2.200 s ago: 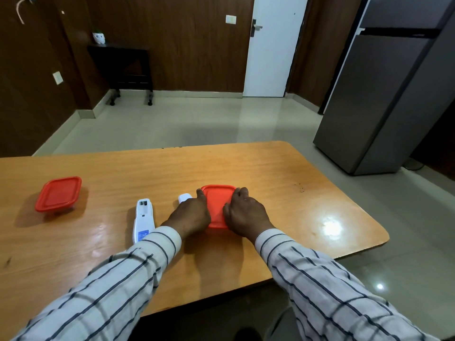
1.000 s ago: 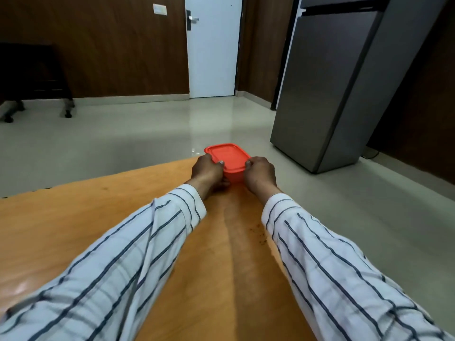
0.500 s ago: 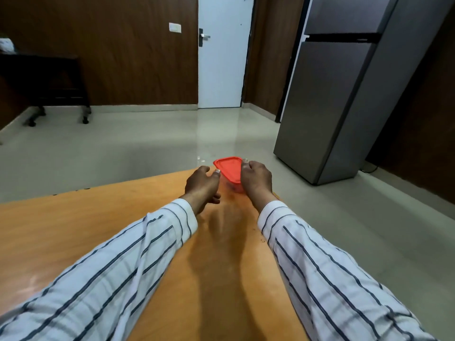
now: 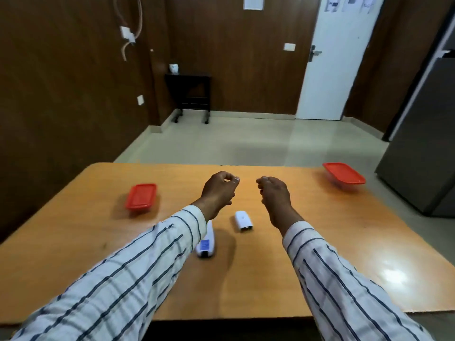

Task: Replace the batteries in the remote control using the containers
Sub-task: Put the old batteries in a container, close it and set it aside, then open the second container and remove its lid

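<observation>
The white remote control (image 4: 206, 246) lies on the wooden table (image 4: 320, 242), its far end hidden under my left sleeve. Its loose white battery cover (image 4: 243, 221) lies just to the right of it. A red-lidded container (image 4: 141, 199) stands at the left of the table. A second red-lidded container (image 4: 343, 174) stands at the far right corner. My left hand (image 4: 218, 190) and my right hand (image 4: 274, 195) hover side by side above the table's middle, beyond the remote. Both are empty, with fingers loosely curled.
A grey refrigerator (image 4: 418, 143) stands close to the table's right side. Beyond the table's far edge lie a tiled floor, a white door (image 4: 337, 70) and a small dark side table (image 4: 190, 94) against the brown wall.
Both hands have let go of the red-lidded container at the far right corner and pulled back to the middle. My view has swung left, bringing the remote, cover and left container into sight.
</observation>
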